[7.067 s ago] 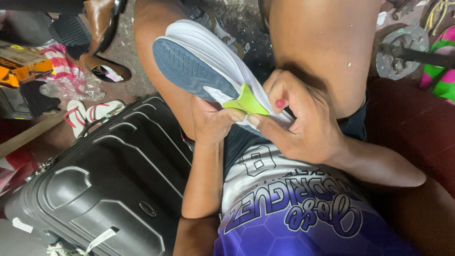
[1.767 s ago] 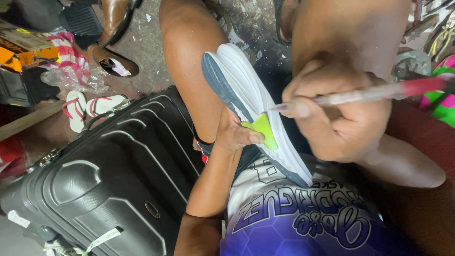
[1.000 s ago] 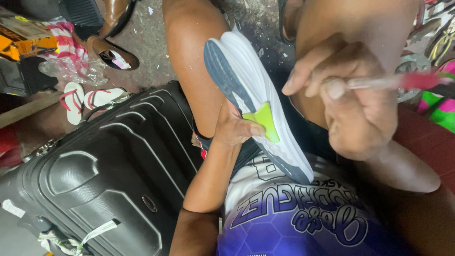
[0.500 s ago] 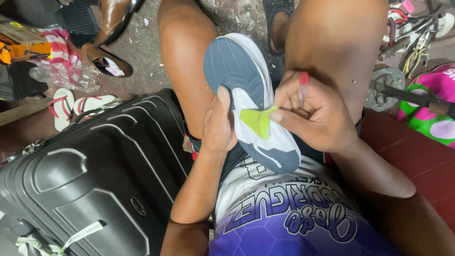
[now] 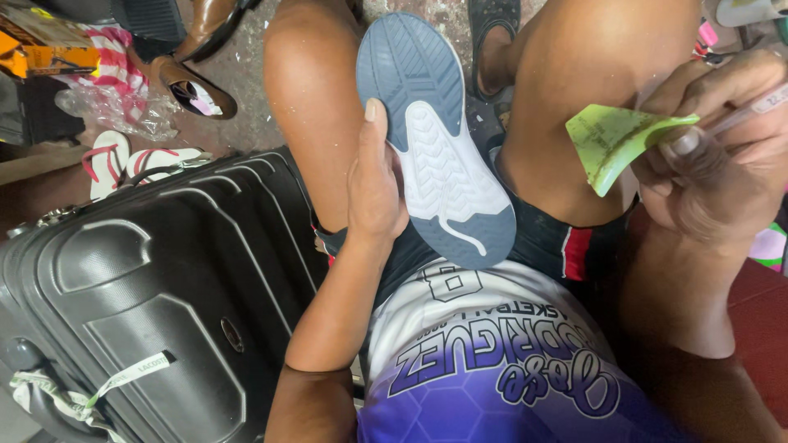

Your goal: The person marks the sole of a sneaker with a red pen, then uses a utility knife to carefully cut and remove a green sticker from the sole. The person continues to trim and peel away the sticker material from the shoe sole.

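Between the bare knees, left hand [image 5: 376,184] lies flat along the side of a sports shoe with a grey-blue and white ribbed rubber sole [image 5: 435,143], fingers straight and together, thumb hidden behind the shoe, pressing it steady. Shoe is turned sole-up, toe pointing away, heel resting on the lap against black shorts with a red side stripe [image 5: 566,246]. Right hand [image 5: 718,156], raised off to the right and well apart from the shoe, pinches a curled lime-green insole piece [image 5: 611,143] between thumb and fingers; same hand also grips a thin pinkish stick-like tool [image 5: 755,105], tip hidden, kind unclear. Below the hands, white-and-purple sports jersey with lettering [image 5: 501,369]. Just beside the left forearm, a black ribbed hard-shell suitcase [image 5: 148,295] lying flat, a white paper tag looped on its handle [image 5: 98,390]. Further out on the dusty concrete floor [image 5: 246,82]: pair of white flip-flops with red straps [image 5: 123,160], brown leather heeled shoe [image 5: 197,70], crumpled clear plastic bag [image 5: 115,111].
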